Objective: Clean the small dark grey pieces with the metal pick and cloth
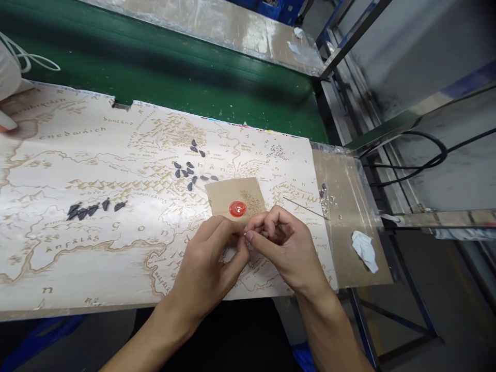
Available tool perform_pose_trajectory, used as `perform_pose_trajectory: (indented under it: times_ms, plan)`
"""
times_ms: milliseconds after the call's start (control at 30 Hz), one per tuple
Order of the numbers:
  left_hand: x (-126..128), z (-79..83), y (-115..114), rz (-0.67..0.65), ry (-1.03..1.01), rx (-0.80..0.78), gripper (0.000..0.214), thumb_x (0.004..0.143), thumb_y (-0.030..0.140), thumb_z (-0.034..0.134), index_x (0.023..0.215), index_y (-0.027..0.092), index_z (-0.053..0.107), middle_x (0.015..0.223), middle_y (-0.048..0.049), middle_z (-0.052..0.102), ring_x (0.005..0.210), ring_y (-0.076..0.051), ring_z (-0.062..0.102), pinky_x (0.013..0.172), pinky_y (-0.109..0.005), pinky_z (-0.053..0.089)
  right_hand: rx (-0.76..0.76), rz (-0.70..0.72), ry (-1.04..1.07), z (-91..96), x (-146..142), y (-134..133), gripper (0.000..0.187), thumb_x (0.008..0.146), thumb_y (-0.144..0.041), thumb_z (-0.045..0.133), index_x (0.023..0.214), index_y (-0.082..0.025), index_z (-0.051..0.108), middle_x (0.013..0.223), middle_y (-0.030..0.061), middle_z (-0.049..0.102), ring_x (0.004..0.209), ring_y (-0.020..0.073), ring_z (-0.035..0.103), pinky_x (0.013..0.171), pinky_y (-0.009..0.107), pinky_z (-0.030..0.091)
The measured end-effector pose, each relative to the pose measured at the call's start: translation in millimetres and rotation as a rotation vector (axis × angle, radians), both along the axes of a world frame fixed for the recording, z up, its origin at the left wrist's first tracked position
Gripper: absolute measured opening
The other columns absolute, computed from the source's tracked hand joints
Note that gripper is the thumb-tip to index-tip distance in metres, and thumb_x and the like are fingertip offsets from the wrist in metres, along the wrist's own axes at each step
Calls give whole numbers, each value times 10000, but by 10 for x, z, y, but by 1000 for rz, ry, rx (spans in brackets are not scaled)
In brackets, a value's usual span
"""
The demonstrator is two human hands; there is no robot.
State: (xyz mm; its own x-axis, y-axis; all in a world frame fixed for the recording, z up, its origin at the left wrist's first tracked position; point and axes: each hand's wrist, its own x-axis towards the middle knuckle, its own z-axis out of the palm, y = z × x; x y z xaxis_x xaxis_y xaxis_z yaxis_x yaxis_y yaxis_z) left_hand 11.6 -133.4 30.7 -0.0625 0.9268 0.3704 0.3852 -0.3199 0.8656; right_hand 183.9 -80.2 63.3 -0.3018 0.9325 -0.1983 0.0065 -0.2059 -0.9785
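My left hand (211,261) and my right hand (281,243) meet fingertip to fingertip near the front edge of the workbench, both pinched shut on something tiny that I cannot make out. Just beyond them lies a small tan card (232,194) with a round red piece (237,208) on it. The card rests on a large map-printed sheet (96,170). Small dark teardrop pieces (188,169) are scattered above the card, and a row of several more dark pieces (93,208) lies to the left.
A thin stick (304,207) lies right of the card, beside tiny dark bits (323,194). A crumpled white paper (365,249) sits on the bare board at right. A green conveyor belt (174,67) runs behind. Another person's hand (8,103) shows at far left. Black cables (418,165) run at right.
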Motion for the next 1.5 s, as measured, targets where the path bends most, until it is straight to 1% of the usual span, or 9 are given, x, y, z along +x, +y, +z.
perform_pose_trajectory:
  times_ms: [133,333,567,733,833,933,1000,1167,1500]
  plan:
    - [-14,-21,-26,-6,-24,-30,155,1056,59,698,1048,210,661,907,32,667,816,-107,619,756,-254,500,30,12,2,-24,3,-25,422,969,-188,878,809,-251,492,948,3,804,812,145,686,741,282,562]
    - [-68,-35,-32,-130,-74,-233,109,1084,152,664,997,210,636,892,28,676,805,-122,622,737,-275,487,238,74,-130,-80,13,-61,358,987,-100,788,844,-263,503,950,-4,741,892,178,688,820,323,555]
    - [-79,-64,6,-187,-146,-415,130,1104,225,637,976,213,621,851,34,664,742,-129,594,687,-293,457,254,153,-224,-107,62,-48,345,1014,-108,727,872,-274,460,966,-5,726,880,186,672,802,337,541]
    - [-134,-48,21,-214,-140,-418,101,1119,241,628,1020,224,625,859,27,693,721,-138,600,664,-299,462,301,209,-295,-82,35,-11,356,1020,-111,696,879,-284,418,973,2,722,880,194,674,787,348,534]
    - [-278,-51,110,-97,1,-314,79,1112,189,615,1051,224,651,874,6,691,736,-166,602,685,-327,491,368,122,-293,-110,14,60,352,1044,-145,697,888,-289,416,993,17,731,942,212,707,813,363,544]
    - [-499,-126,288,160,314,-138,159,1125,137,544,1139,185,695,1030,-97,721,950,-270,634,875,-448,556,464,17,-367,-160,6,169,339,1050,-153,696,901,-290,425,991,18,739,940,211,714,838,376,536]
    - [-647,-206,413,256,492,-89,284,1135,107,472,1249,154,727,1188,-169,731,1095,-343,599,980,-532,550,517,13,-430,-187,1,236,328,1044,-136,676,900,-291,425,962,10,728,920,207,716,836,379,536]
    - [-848,-368,565,220,564,-145,455,1133,88,409,1351,216,787,1373,-157,731,1145,-378,539,1017,-559,543,589,50,-509,-206,-28,306,317,1054,-139,655,901,-294,425,950,11,718,895,209,716,799,376,536]
    - [-884,-379,561,249,528,-172,338,1167,236,470,1185,222,807,1172,-164,702,1092,-380,514,999,-586,511,623,181,-606,-213,-53,341,310,1046,-114,615,912,-295,401,947,23,688,842,212,662,745,380,477]
